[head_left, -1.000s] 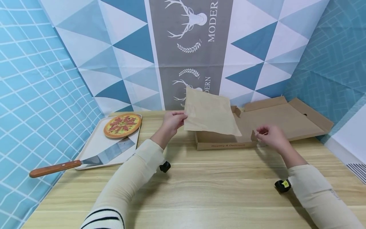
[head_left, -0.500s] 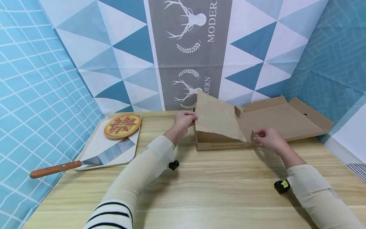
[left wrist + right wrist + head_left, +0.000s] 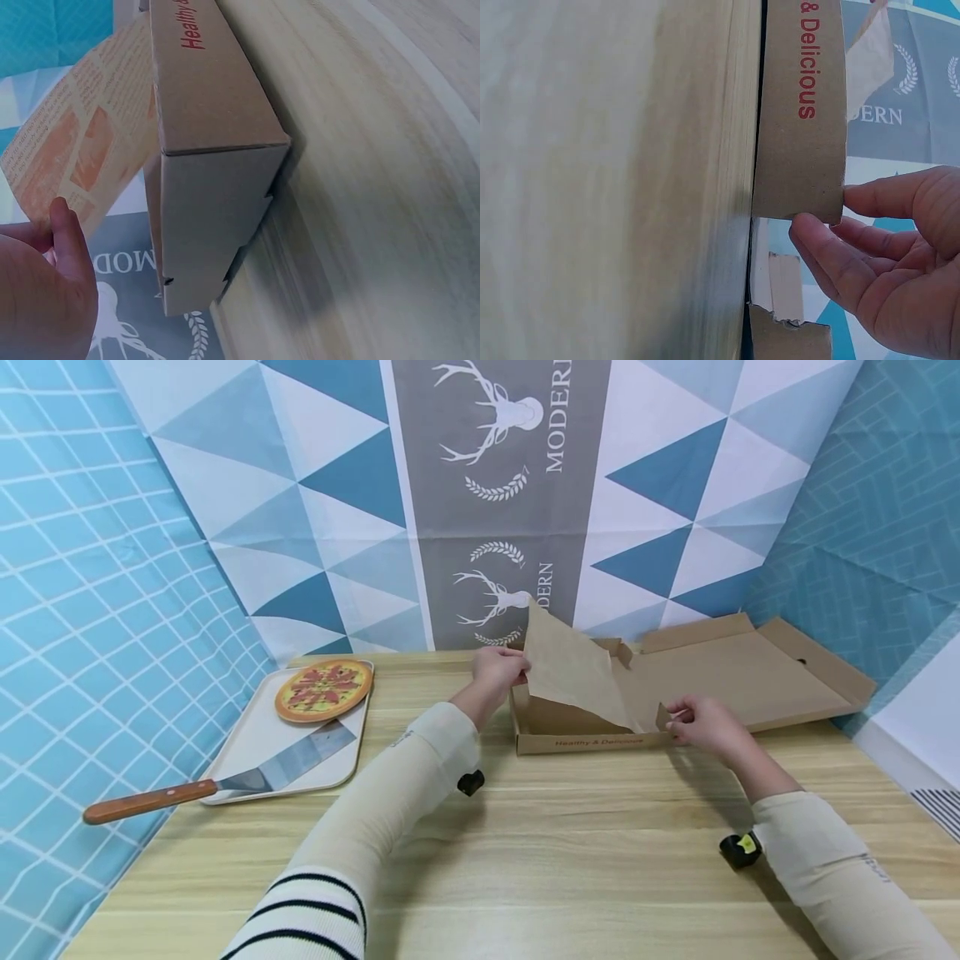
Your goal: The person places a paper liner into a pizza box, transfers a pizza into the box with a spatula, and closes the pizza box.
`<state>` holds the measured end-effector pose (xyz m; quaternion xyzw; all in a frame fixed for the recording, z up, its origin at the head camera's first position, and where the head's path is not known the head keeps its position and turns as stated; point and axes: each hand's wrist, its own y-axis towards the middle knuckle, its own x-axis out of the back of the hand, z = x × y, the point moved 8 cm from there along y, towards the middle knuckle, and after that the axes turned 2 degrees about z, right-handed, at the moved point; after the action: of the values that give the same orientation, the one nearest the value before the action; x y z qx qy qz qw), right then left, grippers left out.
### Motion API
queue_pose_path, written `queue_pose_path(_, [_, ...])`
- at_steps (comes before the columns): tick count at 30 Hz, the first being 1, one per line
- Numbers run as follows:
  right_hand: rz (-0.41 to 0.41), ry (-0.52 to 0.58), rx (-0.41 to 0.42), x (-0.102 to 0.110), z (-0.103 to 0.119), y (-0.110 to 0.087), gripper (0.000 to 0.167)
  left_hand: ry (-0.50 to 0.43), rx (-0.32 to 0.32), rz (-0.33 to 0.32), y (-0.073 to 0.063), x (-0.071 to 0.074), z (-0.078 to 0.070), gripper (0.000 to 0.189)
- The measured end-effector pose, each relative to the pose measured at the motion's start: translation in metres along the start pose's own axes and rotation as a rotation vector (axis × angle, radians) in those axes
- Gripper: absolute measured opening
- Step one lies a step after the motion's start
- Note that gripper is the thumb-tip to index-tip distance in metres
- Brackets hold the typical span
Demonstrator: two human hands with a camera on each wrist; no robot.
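My left hand (image 3: pixel 497 675) pinches the left edge of a sheet of brown wrapping paper (image 3: pixel 572 670). The sheet slopes down into an open cardboard pizza box (image 3: pixel 600 742), its lower right part inside the tray. Reddish print shows on the paper's underside (image 3: pixel 90 135) in the left wrist view, with the thumb and a finger on its edge. At the front right corner of the box, my right hand (image 3: pixel 708 722) grips the cardboard. Up close in the right wrist view, thumb and fingertips (image 3: pixel 806 221) hold the corner of the front wall (image 3: pixel 801 150), beside red lettering.
The box lid (image 3: pixel 750 672) lies folded back to the right. At the left stands a cream tray (image 3: pixel 251 714) bearing a pizza (image 3: pixel 324 691) and a spatula (image 3: pixel 153 800), whose wooden handle sticks out past the tray rim. A patterned backdrop (image 3: pixel 510 477) rises behind the wooden table (image 3: pixel 570 860).
My left hand has moved right and slightly toward the box with the paper, which has come down into the tray and tilted more steeply. The right hand stays at the box corner.
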<state>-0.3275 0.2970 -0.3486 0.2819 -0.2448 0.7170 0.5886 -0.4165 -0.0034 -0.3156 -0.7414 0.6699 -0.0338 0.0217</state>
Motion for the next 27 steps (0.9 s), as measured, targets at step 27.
queue_pose_path(27, [0.0,-0.026,-0.013,-0.002,-0.002,0.0,0.04,0.275,0.058,-0.039,0.003,-0.022,0.006,0.008])
